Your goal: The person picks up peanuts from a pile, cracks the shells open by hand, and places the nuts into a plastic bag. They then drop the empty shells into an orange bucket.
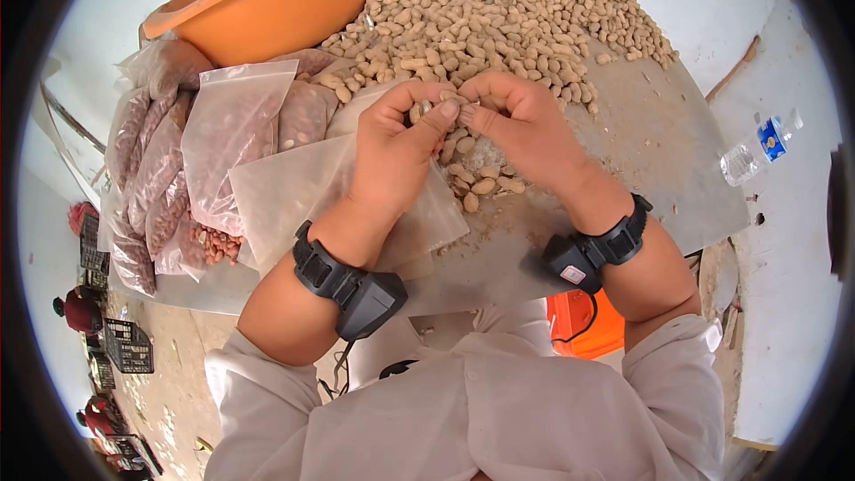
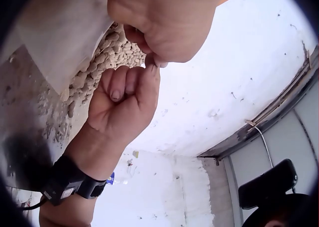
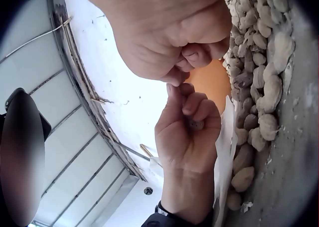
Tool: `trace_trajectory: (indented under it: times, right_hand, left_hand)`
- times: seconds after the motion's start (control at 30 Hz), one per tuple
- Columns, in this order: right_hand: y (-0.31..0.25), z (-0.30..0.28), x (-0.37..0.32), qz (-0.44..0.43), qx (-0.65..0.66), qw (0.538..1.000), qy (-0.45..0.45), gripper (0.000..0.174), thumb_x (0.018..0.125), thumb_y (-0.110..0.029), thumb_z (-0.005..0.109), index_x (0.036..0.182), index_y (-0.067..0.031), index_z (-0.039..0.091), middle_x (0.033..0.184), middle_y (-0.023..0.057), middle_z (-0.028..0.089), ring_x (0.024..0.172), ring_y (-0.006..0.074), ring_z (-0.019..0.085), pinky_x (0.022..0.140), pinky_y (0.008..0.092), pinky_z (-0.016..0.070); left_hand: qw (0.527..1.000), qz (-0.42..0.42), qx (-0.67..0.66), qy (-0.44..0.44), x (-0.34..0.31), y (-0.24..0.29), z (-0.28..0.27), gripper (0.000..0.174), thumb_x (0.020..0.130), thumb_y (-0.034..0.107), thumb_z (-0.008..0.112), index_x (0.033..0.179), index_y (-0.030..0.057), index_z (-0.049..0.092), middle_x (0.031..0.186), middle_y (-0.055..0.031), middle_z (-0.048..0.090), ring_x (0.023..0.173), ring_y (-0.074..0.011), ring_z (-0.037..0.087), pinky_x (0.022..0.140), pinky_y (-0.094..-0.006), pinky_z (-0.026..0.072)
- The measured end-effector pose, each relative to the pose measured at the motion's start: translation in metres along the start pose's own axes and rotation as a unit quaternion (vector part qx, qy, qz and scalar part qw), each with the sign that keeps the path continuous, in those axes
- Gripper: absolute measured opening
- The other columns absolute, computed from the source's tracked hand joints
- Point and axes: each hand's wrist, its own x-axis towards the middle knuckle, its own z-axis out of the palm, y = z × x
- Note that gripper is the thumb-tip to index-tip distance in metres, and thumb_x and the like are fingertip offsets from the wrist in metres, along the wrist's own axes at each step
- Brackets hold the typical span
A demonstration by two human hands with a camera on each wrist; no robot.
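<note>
Above the near edge of the peanut pile [image 1: 499, 9], my two hands meet fingertip to fingertip. The left hand [image 1: 392, 147] pinches an unshelled peanut [image 1: 451, 96] between thumb and forefinger, its other fingers curled in. A pale piece [image 3: 195, 123] shows in the left palm in the right wrist view. From the other side, the right hand [image 1: 530, 129] pinches the same peanut with thumb and forefinger. The fingers cover much of it. Loose peanuts [image 1: 484, 185] and shell bits lie on the table right below the hands.
Clear bags of red kernels [image 1: 233, 138] are stacked at the left, with loose kernels [image 1: 218, 245] nearby. Flat plastic bags [image 1: 303, 187] lie under the left forearm. An orange basin [image 1: 267, 9] stands behind. A water bottle [image 1: 757, 151] is at the right.
</note>
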Motion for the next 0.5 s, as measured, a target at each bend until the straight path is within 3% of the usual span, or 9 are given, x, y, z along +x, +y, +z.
trace_trajectory:
  times: [0.23,0.33,0.5]
  right_hand:
    - [-0.004,0.011,-0.006,-0.042,-0.100,0.993,0.049,0.015,0.080,-0.012,0.054,0.086,0.0010,0.057,0.067,0.0135,0.058,0.061,0.0230,0.057,0.057,0.0347,0.0435]
    - [-0.003,0.012,-0.007,-0.025,-0.087,0.995,0.052,0.015,0.081,-0.012,0.054,0.085,0.0015,0.056,0.067,0.0145,0.058,0.062,0.0235,0.057,0.058,0.0347,0.0439]
    - [-0.001,0.016,-0.009,0.031,0.030,0.998,0.051,0.017,0.083,-0.014,0.054,0.084,0.0028,0.056,0.063,0.0079,0.056,0.057,0.0142,0.053,0.052,0.0297,0.0420]
  left_hand:
    - [1.000,-0.013,-0.022,-0.003,-0.001,0.000,0.003,0.006,0.083,0.005,0.062,0.088,0.0026,0.061,0.068,0.0006,0.056,0.053,-0.0042,0.045,0.047,-0.0181,0.0360]
    - [0.999,-0.017,-0.046,-0.003,-0.002,0.000,0.004,0.004,0.083,0.004,0.061,0.087,0.0029,0.061,0.066,0.0006,0.055,0.052,-0.0048,0.045,0.047,-0.0187,0.0361]
    - [0.996,-0.032,-0.086,0.007,-0.003,-0.001,0.005,0.005,0.082,0.002,0.061,0.087,0.0034,0.060,0.064,0.0008,0.053,0.053,-0.0054,0.045,0.048,-0.0190,0.0360]
